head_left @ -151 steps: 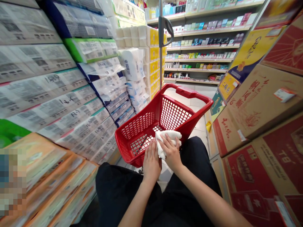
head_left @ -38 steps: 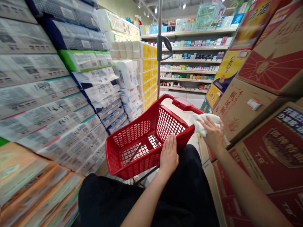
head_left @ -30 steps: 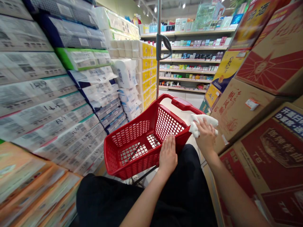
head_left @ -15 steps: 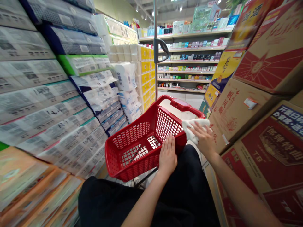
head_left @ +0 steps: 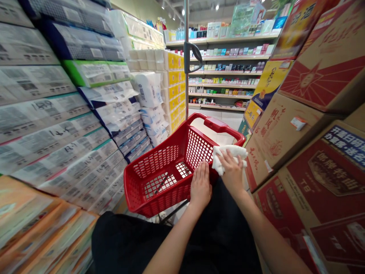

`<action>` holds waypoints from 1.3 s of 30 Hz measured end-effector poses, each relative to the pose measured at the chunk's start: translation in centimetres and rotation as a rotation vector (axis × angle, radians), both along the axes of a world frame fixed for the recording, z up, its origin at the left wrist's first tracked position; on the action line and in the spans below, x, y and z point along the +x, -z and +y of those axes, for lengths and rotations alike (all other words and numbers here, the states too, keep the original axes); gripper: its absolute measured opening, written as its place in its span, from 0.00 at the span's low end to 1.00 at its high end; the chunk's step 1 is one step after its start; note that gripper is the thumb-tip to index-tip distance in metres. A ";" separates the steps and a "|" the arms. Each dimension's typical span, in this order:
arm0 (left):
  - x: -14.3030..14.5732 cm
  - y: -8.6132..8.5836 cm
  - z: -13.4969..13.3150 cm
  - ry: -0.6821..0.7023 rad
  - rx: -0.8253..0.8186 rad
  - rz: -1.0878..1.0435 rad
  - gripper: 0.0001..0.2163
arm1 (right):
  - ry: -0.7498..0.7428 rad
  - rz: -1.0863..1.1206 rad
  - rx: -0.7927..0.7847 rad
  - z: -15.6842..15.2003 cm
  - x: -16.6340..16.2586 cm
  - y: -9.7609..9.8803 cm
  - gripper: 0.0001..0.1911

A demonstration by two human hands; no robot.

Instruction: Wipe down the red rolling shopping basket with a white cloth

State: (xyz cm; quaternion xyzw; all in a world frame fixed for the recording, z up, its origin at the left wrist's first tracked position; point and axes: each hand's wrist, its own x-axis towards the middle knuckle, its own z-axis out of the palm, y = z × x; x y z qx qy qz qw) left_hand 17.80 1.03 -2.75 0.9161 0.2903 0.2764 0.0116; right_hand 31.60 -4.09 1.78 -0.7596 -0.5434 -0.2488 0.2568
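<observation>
A red plastic shopping basket (head_left: 155, 161) with a perforated wall and floor stands before my knees, tilted in view, its handle (head_left: 218, 125) at the far right end. My left hand (head_left: 200, 185) holds the near rim, fingers together and reaching over the edge into the basket. Under my right hand (head_left: 232, 171) is a folded white cloth (head_left: 216, 163), pressed on the basket's right corner just below the handle. The fingers lie over the cloth, and it hides the rim beneath. Nothing lies inside the basket.
Packs of tissue paper (head_left: 71, 148) are stacked high on the left, with orange packs (head_left: 37, 224) below. Cardboard cartons (head_left: 308, 160) rise close on the right. Behind the basket stands a metal pole (head_left: 186, 91) with a grey grip. Stocked shelves (head_left: 228, 57) line the back.
My right hand has slid the cloth left and slightly down along the basket's corner, closer to my left hand. My left hand has stayed on the rim. The view has shifted slightly.
</observation>
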 end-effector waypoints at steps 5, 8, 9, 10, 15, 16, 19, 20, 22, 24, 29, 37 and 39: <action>-0.2 0.2 0.3 0.025 0.037 -0.010 0.37 | -0.143 -0.033 -0.039 -0.6 -2.4 0.9 0.25; -0.3 -0.2 0.2 0.020 0.003 0.012 0.39 | -0.197 -0.079 -0.057 -1.3 0.7 0.0 0.23; -0.3 -0.4 0.2 0.015 -0.005 0.020 0.40 | -0.196 -0.087 -0.050 -1.5 2.3 -0.4 0.23; -0.3 -0.5 0.1 0.010 -0.010 0.027 0.41 | -0.185 -0.090 -0.033 -1.6 4.0 -0.8 0.23; -0.2 -0.5 0.0 -0.007 0.000 0.038 0.42 | -0.168 0.008 0.049 -1.1 11.8 -2.9 0.21; -0.1 -0.5 0.0 -0.013 0.003 0.038 0.42 | -0.186 0.039 0.073 -0.8 12.6 -3.2 0.20; -0.1 -0.4 -0.1 -0.021 0.008 0.036 0.42 | -0.167 0.090 0.160 -0.2 12.6 -3.4 0.19; -0.1 -0.4 -0.1 -0.018 0.006 0.034 0.42 | -0.122 0.089 0.179 -0.1 11.6 -3.2 0.19; -0.1 -0.4 -0.1 -0.007 -0.004 0.024 0.42 | -0.017 0.076 0.187 -0.1 8.8 -2.4 0.19; -0.1 -0.4 -0.1 0.002 -0.015 0.014 0.42 | 0.023 0.065 0.147 -0.2 5.1 -1.2 0.21; -0.2 -0.3 0.1 0.027 -0.012 -0.007 0.38 | -0.121 0.061 0.076 -0.3 -2.4 1.7 0.23; -0.5 -0.6 0.2 0.019 -0.014 0.051 0.41 | -0.231 -0.087 -0.014 -1.8 4.2 -0.7 0.24; -0.4 -0.6 0.1 0.008 -0.011 0.050 0.41 | -0.152 -0.093 0.008 -1.8 7.6 -1.8 0.25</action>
